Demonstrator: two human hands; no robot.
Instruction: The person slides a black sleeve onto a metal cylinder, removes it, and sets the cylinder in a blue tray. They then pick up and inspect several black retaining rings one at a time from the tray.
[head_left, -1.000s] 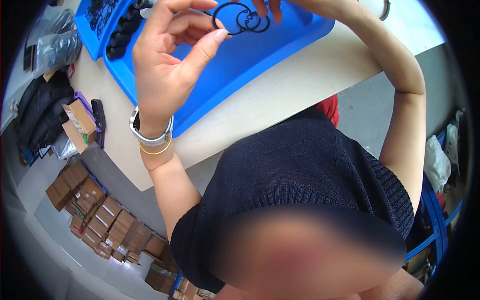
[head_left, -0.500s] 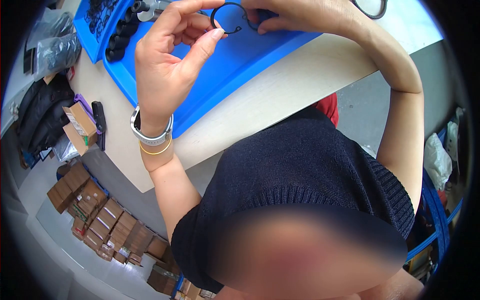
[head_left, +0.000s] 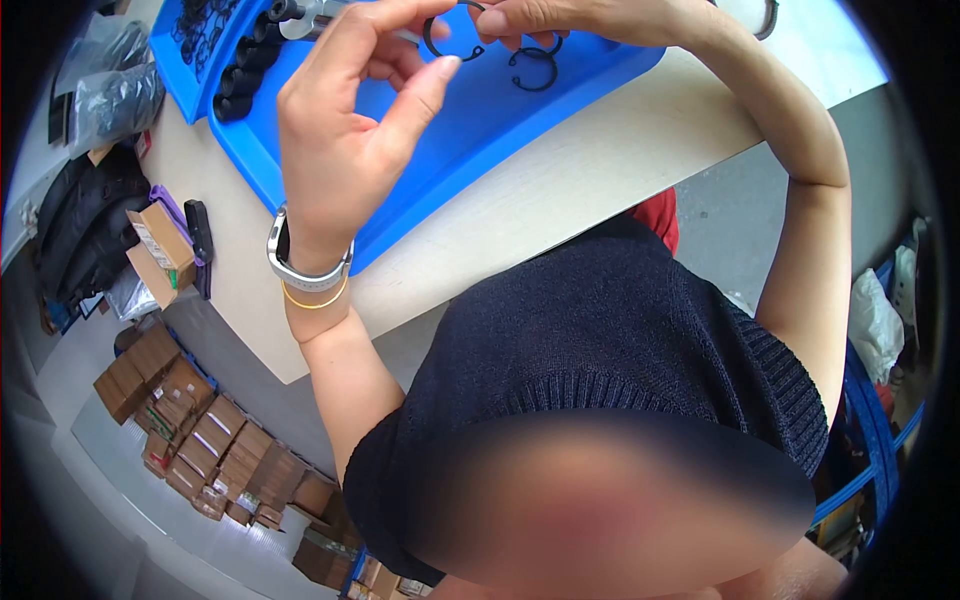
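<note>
My left hand (head_left: 340,130), with a watch and a yellow band at the wrist, is raised over the blue tray (head_left: 470,130). Its index finger and thumb pinch a large black snap ring (head_left: 440,45). My right hand (head_left: 580,18) reaches in from the top right, and its fingertips touch the same ring on the other side. A smaller black snap ring (head_left: 533,72) lies loose on the tray just below my right hand's fingers.
A row of black cylinders (head_left: 240,70) and a metal tool (head_left: 310,15) lie at the tray's upper left. A second blue tray (head_left: 180,60) holds several black rings. Small boxes (head_left: 160,240) and black bags (head_left: 85,215) sit on the table's left end. Cartons (head_left: 200,440) are stacked on the floor.
The smaller rings that hung from my right hand a second ago have left it; one now lies on the tray. Both hands stay on the large ring.
</note>
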